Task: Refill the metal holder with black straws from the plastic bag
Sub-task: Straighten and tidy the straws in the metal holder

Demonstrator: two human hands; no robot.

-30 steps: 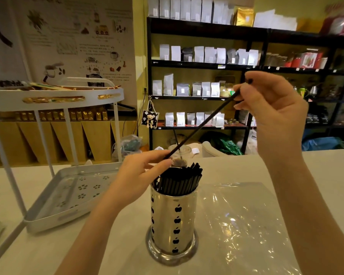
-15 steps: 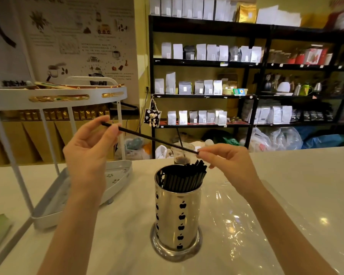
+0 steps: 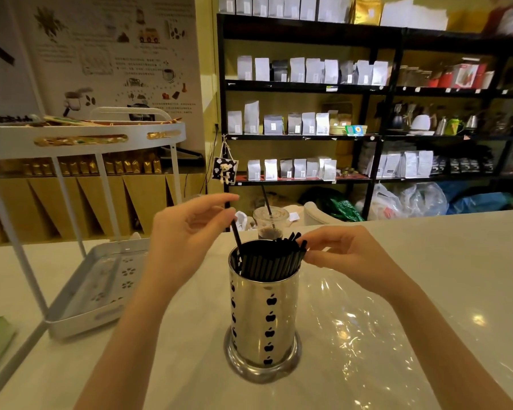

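Straws (image 3: 268, 260), black and bundled, lean rightward in your metal holder (image 3: 263, 315) on the desk (image 3: 427, 261). Your left hand (image 3: 187, 232) pinches one straw (image 3: 235, 233) entering the holder's left side; your right hand (image 3: 344, 255) touches the bundle's tips, fingers loosely curled. Clear plastic bag (image 3: 367, 335) lies flat beneath.

The metal holder (image 3: 264, 315) is shiny silver, patterned with columns of small black apple shapes. The straws (image 3: 268, 258) in it are black. The desk (image 3: 427, 247) is white. The far-left tray (image 3: 101, 285) is pale grey with flower-shaped cut-outs. The plastic bag (image 3: 367, 335) is clear and glossy.
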